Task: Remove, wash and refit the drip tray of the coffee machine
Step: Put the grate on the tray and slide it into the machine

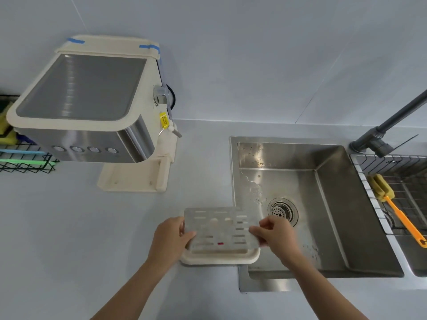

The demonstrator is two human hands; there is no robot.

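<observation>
The left hand point(169, 235) and right hand point(275, 234) each pinch an end of the perforated metal grate point(219, 229), tilted above the cream drip tray point(219, 258). The tray rests on the surface point(92, 227) at the sink point(323, 181) edge, well apart from the coffee machine point(92, 107).

One head-worn wide-angle view, from above the counter point(69, 227).
We look forward and steeply down: coffee machine point(78, 88) upper left by the wall point(254, 54), sink point(335, 192) to the right, our left hand point(168, 236) and right hand point(275, 234) nearest, low in frame, gripping the grate point(219, 227).

Coffee machine point(80, 100) is back left on the tabletop point(69, 227), sink point(335, 204) to its right, drip tray point(219, 258) at the sink's front-left rim.
</observation>
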